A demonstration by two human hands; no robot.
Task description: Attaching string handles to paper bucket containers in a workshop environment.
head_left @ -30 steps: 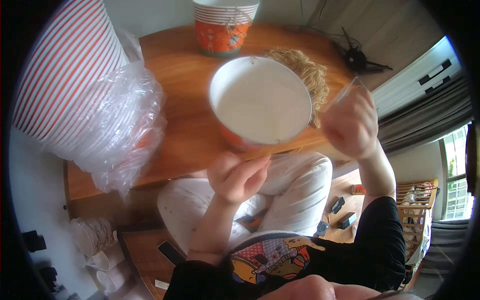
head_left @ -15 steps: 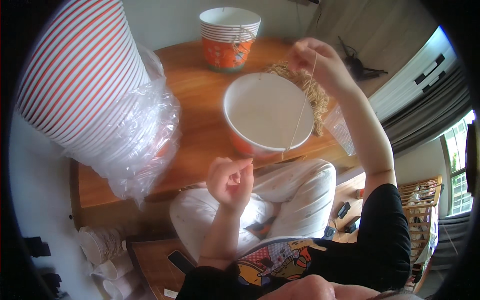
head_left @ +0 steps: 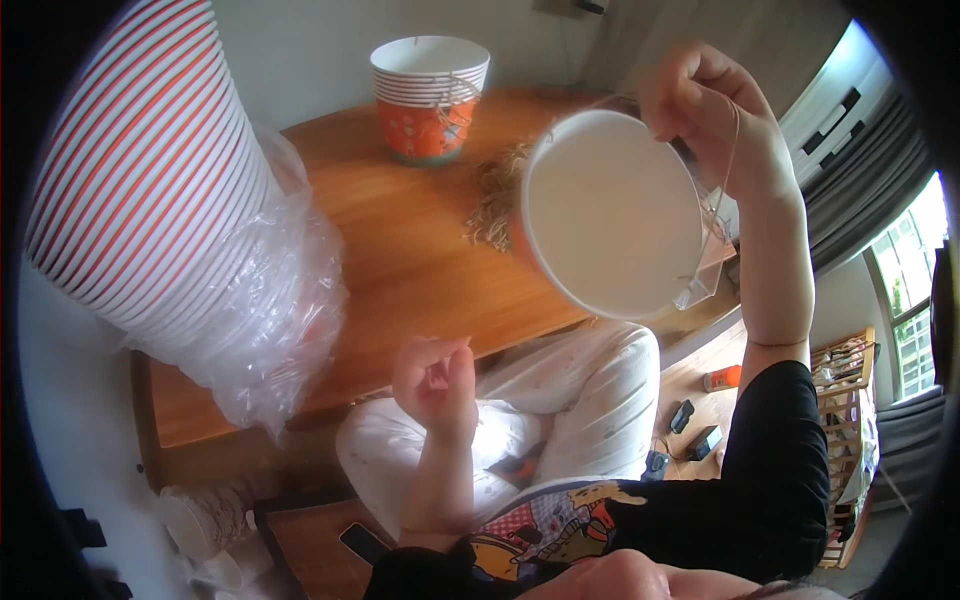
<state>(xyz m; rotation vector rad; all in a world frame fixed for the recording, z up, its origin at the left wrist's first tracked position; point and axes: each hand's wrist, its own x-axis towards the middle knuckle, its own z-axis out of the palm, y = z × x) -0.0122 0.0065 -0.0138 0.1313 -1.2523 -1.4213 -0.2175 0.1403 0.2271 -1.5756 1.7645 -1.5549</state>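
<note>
A white paper bucket point(head_left: 615, 215) tilts over the right part of the wooden table, its pale inside facing me. Above its rim, my right hand point(head_left: 715, 115) is closed on a thin tan string point(head_left: 736, 150) that runs down to the rim's right side. My left hand point(head_left: 437, 385) is raised over my lap with its fingers curled in, and I see nothing between them. Tan strings point(head_left: 495, 195) lie in a loose bundle on the table, partly hidden behind the bucket.
A tall stack of white buckets point(head_left: 150, 170) in clear plastic wrap point(head_left: 275, 320) leans at the left. Several nested orange-and-white buckets point(head_left: 425, 125) stand at the back of the wooden table point(head_left: 400, 270). A phone point(head_left: 364, 543) and white cups point(head_left: 205, 520) are low at the left.
The bucket has moved right and tilted, following my right hand, which has gone up and to the right with the string. My left hand has shifted slightly down and left.
</note>
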